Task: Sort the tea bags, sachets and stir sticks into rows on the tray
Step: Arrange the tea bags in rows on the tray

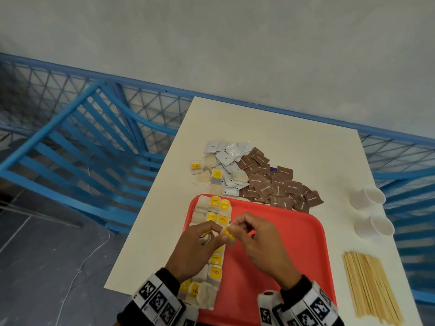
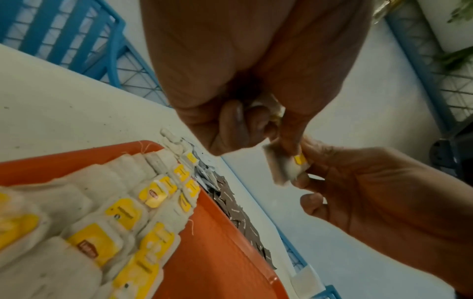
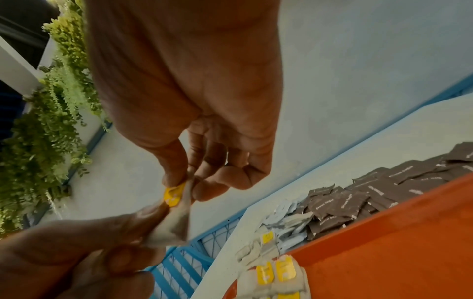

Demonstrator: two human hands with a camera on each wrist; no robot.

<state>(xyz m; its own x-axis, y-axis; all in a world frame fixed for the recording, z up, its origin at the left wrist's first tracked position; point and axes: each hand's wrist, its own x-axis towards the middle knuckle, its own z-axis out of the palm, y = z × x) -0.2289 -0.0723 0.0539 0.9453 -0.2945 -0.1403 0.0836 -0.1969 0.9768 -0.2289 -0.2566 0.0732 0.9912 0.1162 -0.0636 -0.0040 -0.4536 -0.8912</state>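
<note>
Tea bag (image 1: 227, 234) with a yellow tag is hanging in the air at the middle of the head view, just above the red tray (image 1: 282, 255), pinched from both sides. The left hand (image 1: 200, 245) is gripping its lower part between thumb and curled fingers, while the right hand (image 1: 256, 241) is pinching its upper edge by the tag with thumb and forefinger, its other fingers loosely curled. Along the tray's left side, sorted tea bags (image 1: 215, 231) are lying in a double row running from the far rim down toward the lower edge of the frame. Above the tray, on the white counter (image 1: 270, 128), a few loose tea bags (image 1: 207, 172), white sachets (image 1: 229, 165) and brown sugar sachets (image 1: 277, 184) are lying in an overlapping heap. At the right of the frame, two white paper cups (image 1: 372, 212) are lying on their sides, and wooden stir sticks (image 1: 369, 285) are lying in a bundle at the lower right.
</note>
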